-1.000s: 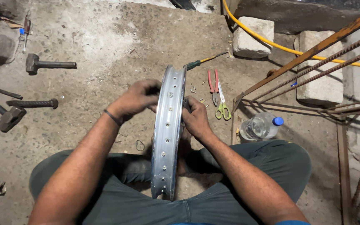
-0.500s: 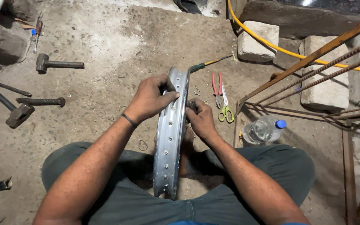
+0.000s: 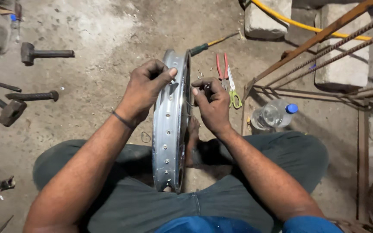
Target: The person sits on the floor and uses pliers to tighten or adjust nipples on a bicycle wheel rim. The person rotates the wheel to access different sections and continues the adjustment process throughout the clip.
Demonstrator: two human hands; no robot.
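Right now your left hand [image 3: 145,92] grips the upright rim [image 3: 169,129] between your knees at its 12 o'clock, right hand [image 3: 212,105] fingers pinching something small at its inner side.

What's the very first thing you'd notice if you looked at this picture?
The shiny metal wheel rim stands upright in the middle, between the seated person's knees. The left hand holds its top edge, and the right hand pinches something small beside it, too small to tell. Hammers lie on the dusty floor at left, and red pliers and a plastic bottle at right.
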